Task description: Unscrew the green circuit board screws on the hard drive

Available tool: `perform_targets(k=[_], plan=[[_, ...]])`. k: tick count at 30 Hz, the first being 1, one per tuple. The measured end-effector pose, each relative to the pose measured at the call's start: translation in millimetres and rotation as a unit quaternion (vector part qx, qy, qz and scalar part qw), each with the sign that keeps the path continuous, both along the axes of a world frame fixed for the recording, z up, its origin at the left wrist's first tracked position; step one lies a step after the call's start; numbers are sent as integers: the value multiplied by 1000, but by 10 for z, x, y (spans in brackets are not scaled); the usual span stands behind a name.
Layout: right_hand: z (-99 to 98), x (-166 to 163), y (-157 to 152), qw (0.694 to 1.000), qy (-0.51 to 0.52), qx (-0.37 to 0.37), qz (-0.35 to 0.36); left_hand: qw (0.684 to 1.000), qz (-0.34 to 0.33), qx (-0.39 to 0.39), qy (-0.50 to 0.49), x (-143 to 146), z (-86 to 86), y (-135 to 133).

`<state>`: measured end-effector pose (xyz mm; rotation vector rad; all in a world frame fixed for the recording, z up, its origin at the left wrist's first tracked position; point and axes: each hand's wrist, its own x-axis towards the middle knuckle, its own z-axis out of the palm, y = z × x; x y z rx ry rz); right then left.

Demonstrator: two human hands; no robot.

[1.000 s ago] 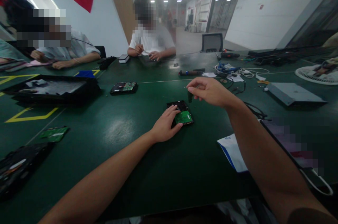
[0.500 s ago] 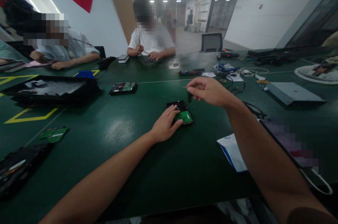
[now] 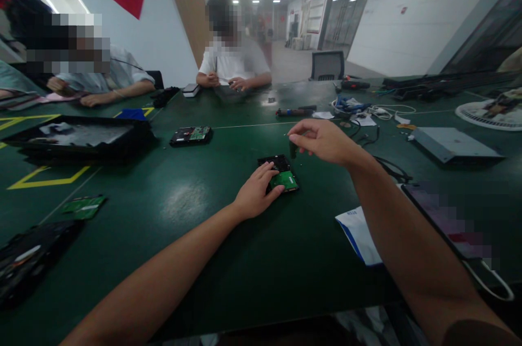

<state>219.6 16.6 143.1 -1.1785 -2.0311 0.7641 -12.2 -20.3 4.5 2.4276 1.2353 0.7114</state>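
Observation:
A hard disk drive (image 3: 289, 180) with a green circuit board on top lies on the dark green table in front of me. My left hand (image 3: 258, 188) rests on its left part, fingers stretched out flat and thumb apart near the board's front edge. Just beyond the drive's right side, my right hand (image 3: 316, 140) is raised in a pinch. Below its fingertips hangs a short dark piece (image 3: 292, 150), too small and dim to name. Tiny bits lie on the table under that hand.
Another hard drive (image 3: 191, 135) lies farther left, beside a black tray (image 3: 77, 139). Near left are a loose green circuit board (image 3: 84, 207) and a black casing (image 3: 36, 253). To the right sit a white packet (image 3: 356, 234), a tablet-like device, cables and a grey metal box (image 3: 457, 144). Two people sit opposite.
Both my hands and the drive stay practically in place. Across the table, the seated person's hands have shifted slightly.

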Motion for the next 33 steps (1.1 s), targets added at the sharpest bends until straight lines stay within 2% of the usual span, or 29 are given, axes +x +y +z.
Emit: perform_targets(k=[4, 13, 20, 25, 29, 33], plan=[[-5, 2, -1, 1000, -4, 11, -15, 1000, 2, -2, -4, 3, -5, 2], [-12, -20, 11, 1000, 14, 3, 18, 1000, 6, 2, 0, -2, -44, 22], [-31, -1, 14, 999, 19, -19, 23, 1000, 4, 0, 1, 2, -12, 13], [-36, -8, 9, 996, -48, 69, -31, 1000, 6, -1, -3, 8, -19, 14], [-75, -66, 36, 977, -110, 163, -89, 1000, 8, -6, 2, 7, -29, 20], [-130, -157, 79, 966, -125, 193, -118, 1000, 9, -6, 3, 9, -24, 15]])
